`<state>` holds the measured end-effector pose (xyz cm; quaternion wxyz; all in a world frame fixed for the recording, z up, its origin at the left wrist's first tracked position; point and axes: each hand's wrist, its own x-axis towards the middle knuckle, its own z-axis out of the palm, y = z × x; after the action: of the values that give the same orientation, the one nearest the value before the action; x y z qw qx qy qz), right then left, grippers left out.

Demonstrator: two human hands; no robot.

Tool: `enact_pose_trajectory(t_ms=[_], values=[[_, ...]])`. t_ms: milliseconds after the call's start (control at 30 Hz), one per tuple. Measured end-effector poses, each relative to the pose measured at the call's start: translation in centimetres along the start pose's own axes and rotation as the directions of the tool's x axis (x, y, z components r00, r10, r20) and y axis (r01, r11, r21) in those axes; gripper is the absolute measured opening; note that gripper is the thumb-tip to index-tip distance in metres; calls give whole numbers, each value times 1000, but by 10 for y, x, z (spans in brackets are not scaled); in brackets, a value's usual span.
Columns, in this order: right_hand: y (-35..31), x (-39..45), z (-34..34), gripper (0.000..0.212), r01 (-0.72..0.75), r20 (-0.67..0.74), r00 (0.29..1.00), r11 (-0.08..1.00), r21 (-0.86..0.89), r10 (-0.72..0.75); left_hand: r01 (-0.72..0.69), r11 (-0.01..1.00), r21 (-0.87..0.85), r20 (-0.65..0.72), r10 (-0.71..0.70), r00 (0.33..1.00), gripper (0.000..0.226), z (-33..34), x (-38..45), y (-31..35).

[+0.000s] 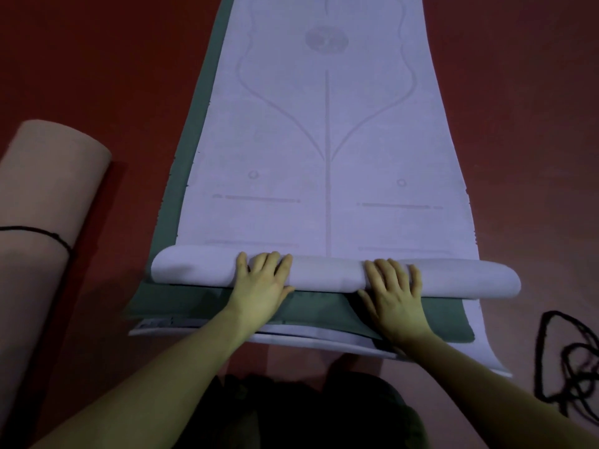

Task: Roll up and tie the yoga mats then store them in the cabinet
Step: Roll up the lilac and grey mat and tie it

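Red floor (97, 76); both hands, left hand (262, 283) and right hand (393, 293), press flat on lilac mat's roll (327, 273)

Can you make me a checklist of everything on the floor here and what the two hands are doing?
Surface: red floor, dim light.
Job's things: lilac mat mostly flat, near end rolled; green mat and another pale mat underneath; pink mat already rolled, tied with black cord, at left.
Clutter: nothing seen.
Grippers: left hand and right hand flat on the roll, fingers spread.
Cables: loose black cord on floor at right.
Surroundings: cabinet not in view.
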<state>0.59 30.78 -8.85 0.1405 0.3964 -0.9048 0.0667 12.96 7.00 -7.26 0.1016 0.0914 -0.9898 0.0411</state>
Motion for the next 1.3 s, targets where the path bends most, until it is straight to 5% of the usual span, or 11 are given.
enact_pose_trajectory(t_ms=[167, 333, 533, 633, 733, 833, 933, 1067, 1200, 1300], values=[[-1, -10, -3, 47, 53, -41, 997, 992, -111, -58, 37, 989, 141, 126, -55, 990, 69, 2, -9, 7], [1, -8, -3, 41, -9, -39, 999, 998, -57, 7, 48, 989, 143, 109, -64, 992, 64, 4, -8, 7], [10, -13, -4, 33, 24, 5, 1000, 995, 102, -25, 79, 961, -265, 18, -77, 997, 42, 4, -20, -12], [12, -10, 0, 32, 22, 38, 999, 993, 119, -27, 159, 914, -374, 162, -105, 981, 48, 3, -21, -18], [18, 2, 1, 36, 44, 76, 996, 993, 106, -52, 260, 891, -372, 471, -61, 880, 75, -4, 1, -29], [23, 15, 1, 35, 91, 93, 991, 992, 85, -99, 253, 886, -388, 551, 3, 834, 85, -5, 18, -39], [21, 20, 3, 30, 66, 30, 997, 992, 110, -69, 197, 889, -413, 487, 33, 873, 79, 5, 22, -45], [21, 17, 5, 33, 79, -27, 997, 995, 66, -77, -15, 926, -377, 190, 93, 977, 60, 24, 21, -50], [24, 18, 4, 52, 102, 81, 991, 993, 52, -106, -89, 946, -312, 8, 96, 995, 48, 28, 25, -50], [24, 21, 7, 54, 111, 137, 984, 993, 31, -114, -273, 954, -123, -222, 242, 945, 25, 28, 27, -42]])
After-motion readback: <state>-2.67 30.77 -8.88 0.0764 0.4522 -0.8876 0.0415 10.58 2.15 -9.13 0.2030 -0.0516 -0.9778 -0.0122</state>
